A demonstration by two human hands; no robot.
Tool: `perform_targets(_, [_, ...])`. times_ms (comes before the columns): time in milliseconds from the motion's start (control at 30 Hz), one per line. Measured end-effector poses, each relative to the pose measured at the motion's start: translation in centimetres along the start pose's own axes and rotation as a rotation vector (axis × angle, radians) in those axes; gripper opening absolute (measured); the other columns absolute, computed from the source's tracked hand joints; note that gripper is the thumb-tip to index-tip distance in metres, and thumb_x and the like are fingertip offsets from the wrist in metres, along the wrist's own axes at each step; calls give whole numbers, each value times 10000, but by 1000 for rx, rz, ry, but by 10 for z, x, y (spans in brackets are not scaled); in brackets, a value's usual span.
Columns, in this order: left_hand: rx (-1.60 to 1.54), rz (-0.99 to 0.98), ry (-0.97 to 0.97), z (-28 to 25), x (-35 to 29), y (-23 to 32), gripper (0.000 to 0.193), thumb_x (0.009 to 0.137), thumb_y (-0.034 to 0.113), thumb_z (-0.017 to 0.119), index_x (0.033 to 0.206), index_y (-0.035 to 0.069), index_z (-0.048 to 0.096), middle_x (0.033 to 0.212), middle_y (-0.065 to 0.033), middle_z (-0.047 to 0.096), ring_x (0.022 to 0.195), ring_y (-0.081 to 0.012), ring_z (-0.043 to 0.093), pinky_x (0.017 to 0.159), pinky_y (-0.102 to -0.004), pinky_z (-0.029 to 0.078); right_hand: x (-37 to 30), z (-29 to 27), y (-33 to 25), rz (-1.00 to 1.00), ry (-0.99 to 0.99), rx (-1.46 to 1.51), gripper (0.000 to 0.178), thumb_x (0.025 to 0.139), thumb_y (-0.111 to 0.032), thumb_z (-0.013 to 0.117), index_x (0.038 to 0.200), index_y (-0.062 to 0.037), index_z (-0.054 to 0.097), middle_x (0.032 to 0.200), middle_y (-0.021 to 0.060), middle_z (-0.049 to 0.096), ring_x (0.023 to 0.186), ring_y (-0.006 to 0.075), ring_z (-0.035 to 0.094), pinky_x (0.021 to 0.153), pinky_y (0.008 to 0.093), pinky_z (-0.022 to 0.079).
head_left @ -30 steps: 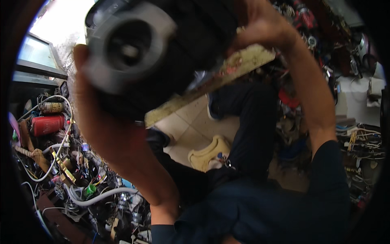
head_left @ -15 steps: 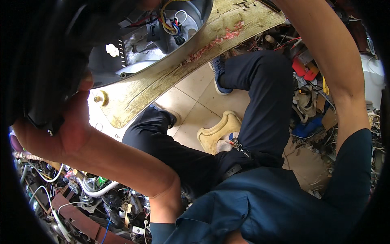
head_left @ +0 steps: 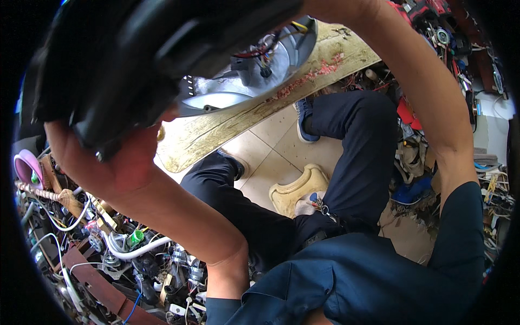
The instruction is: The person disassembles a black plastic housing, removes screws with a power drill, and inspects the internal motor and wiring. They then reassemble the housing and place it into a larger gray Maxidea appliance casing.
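Note:
A large black plastic housing [head_left: 179, 38], blurred and very near, fills the upper left. My left hand [head_left: 127, 154] is closed round its lower edge, a fingertip showing past the rim. My right hand [head_left: 330, 10] meets the housing's far end at the top; its fingers are hidden behind it. Below the housing lies a round grey metal casing [head_left: 295, 67] with an appliance-like inside, holding coloured wires [head_left: 264, 59] and a silvery base. The casing rests on a worn wooden board [head_left: 211, 132] strewn with pinkish crumbs.
Heaped cables and parts [head_left: 179, 271] crowd the lower left, beside a pink round item [head_left: 27, 165]. More tools and scraps [head_left: 411, 157] lie to the right. A yellow stool [head_left: 298, 189] shows between my legs on the tiled floor [head_left: 262, 149].
The black housing now spreads farther right and covers more of the metal casing. My right hand shows more at the top. The whole view has shifted, with board and legs lower and to the right.

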State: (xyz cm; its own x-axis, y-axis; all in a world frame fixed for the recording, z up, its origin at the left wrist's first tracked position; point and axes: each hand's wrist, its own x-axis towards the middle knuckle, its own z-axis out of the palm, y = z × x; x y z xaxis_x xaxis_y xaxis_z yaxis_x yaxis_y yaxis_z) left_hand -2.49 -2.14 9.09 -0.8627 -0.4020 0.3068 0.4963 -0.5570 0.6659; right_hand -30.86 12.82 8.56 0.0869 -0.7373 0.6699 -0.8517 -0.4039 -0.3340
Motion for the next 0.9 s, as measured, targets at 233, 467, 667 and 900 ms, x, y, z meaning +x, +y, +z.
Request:
perform_targets(233, [-40, 55, 177, 2, -2, 2, 499, 1142, 314, 395, 1500, -20, 491, 1418, -278, 627, 1200, -469, 690, 872, -688, 644, 6, -17, -4, -32, -119, -380, 730, 725, -376, 888, 1323, -33, 648, 1280, 155, 654, 1178, 316, 619, 1076, 467, 480])
perform_targets(467, [1100, 29, 728, 37, 3, -1, 385, 1105, 320, 629, 1181, -42, 736, 850, -86, 749, 586, -77, 643, 438, -192, 437, 10, -12, -23, 391, 43, 195, 759, 673, -353, 900, 1308, -23, 649, 1239, 134, 691, 1116, 306, 664, 1013, 426, 520])
perform_targets(667, [1481, 543, 748, -8, 10, -11, 218, 1013, 141, 699, 1114, -40, 765, 949, -145, 787, 837, -182, 746, 763, -303, 578, 7, -15, -31, 489, -86, 89, 489, 667, -80, 933, 1129, -22, 782, 989, 76, 806, 940, 195, 775, 922, 356, 614])
perform_targets(900, [1061, 145, 652, -29, 14, -28, 320, 1061, 91, 574, 1309, -91, 662, 946, -125, 741, 842, -161, 673, 803, -297, 539, 35, -5, -50, 469, -166, 62, 475, 652, -121, 942, 1063, -5, 737, 993, 47, 782, 890, 124, 704, 870, 300, 565])
